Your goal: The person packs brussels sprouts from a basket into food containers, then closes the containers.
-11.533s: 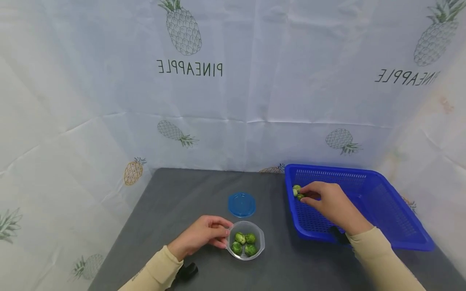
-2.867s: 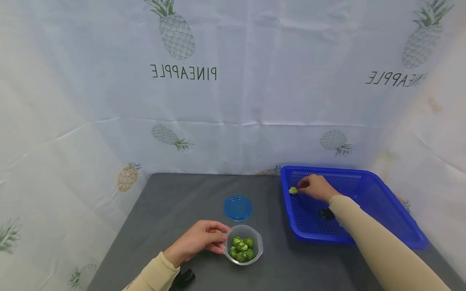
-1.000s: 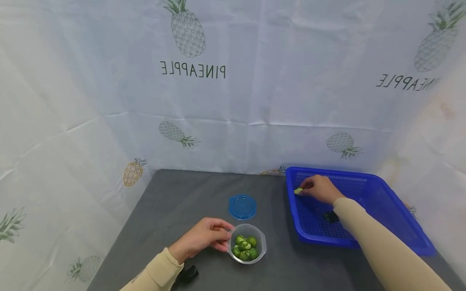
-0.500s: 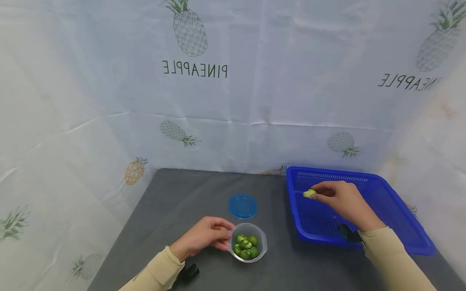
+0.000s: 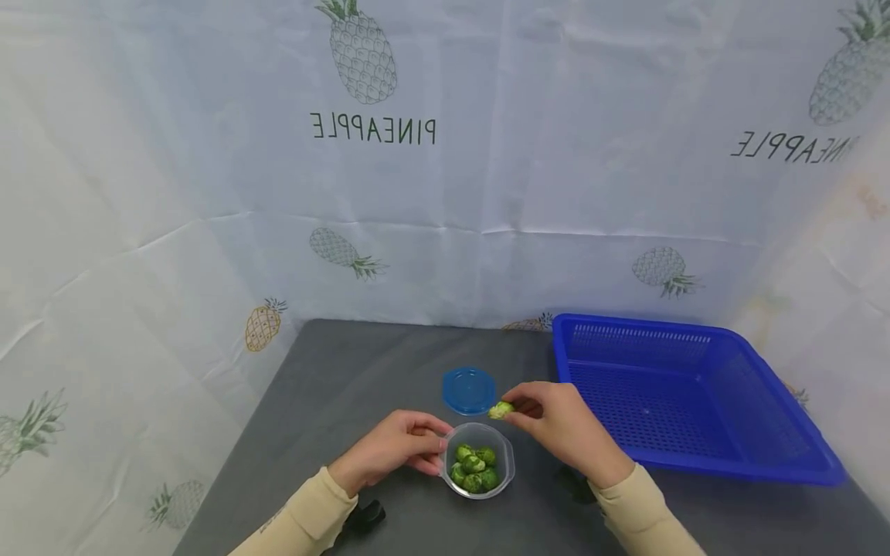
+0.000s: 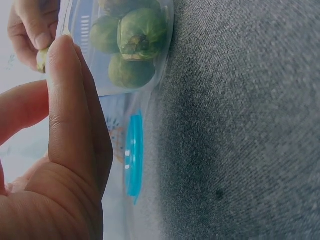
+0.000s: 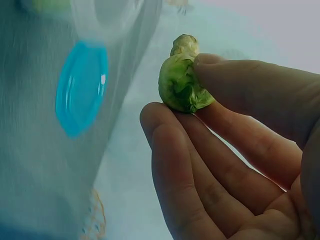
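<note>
My left hand (image 5: 395, 449) pinches the left rim of a clear plastic container (image 5: 480, 429) between thumb and fingers. Several green Brussels sprouts (image 5: 474, 466) are piled inside it, and the left wrist view shows some of these sprouts (image 6: 144, 36) through the wall. Just above the container's back right rim, my right hand (image 5: 566, 431) pinches one more Brussels sprout (image 5: 500, 410). In the right wrist view this sprout (image 7: 182, 82) sits between thumb and fingertips, its pale stem end pointing up.
A blue lid (image 5: 469, 391) lies flat on the grey tabletop (image 5: 375, 363) right behind the container. To the right stands a large blue plastic basket (image 5: 647, 319) with perforated walls. A white curtain (image 5: 445, 185) printed with pineapples hangs behind the table.
More sprouts have gathered in the container since the earliest frame. My right hand has taken the sprout out of the basket and carried it left to the container; my left hand stays at the rim.
</note>
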Demonstrator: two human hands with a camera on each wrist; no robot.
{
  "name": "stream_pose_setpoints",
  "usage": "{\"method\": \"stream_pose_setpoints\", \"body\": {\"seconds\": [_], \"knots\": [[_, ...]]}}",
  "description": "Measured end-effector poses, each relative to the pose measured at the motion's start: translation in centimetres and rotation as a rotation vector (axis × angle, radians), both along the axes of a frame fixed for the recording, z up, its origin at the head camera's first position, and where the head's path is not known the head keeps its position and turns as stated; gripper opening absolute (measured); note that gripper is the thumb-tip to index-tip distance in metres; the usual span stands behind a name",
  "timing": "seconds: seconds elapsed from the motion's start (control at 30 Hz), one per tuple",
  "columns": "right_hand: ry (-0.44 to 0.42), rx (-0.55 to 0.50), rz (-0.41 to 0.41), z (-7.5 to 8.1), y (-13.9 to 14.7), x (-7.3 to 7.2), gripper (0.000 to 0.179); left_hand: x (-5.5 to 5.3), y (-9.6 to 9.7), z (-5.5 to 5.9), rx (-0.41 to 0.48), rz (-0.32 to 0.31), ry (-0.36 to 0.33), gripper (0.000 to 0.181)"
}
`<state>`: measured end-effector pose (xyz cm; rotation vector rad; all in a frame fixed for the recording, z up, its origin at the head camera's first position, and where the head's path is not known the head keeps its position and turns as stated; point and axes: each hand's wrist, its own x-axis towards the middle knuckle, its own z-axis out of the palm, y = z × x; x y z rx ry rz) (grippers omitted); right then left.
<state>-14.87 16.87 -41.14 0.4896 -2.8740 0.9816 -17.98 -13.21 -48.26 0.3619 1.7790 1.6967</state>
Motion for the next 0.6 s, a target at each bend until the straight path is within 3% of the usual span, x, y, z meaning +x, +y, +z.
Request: {"method": "stream_pose_setpoints", "body": {"seconds": [0.23,0.6], "knots": [[-0.005,-0.035,0.066,-1.8,-2.2,0.8,0.018,-0.2,0.0,-0.2,-0.003,0.005,-0.004,0.037],[0.026,0.037,0.093,-2.7,-2.7,1.1,0.018,-0.4,-0.1,-0.3,-0.007,0.002,-0.004,0.038]]}}
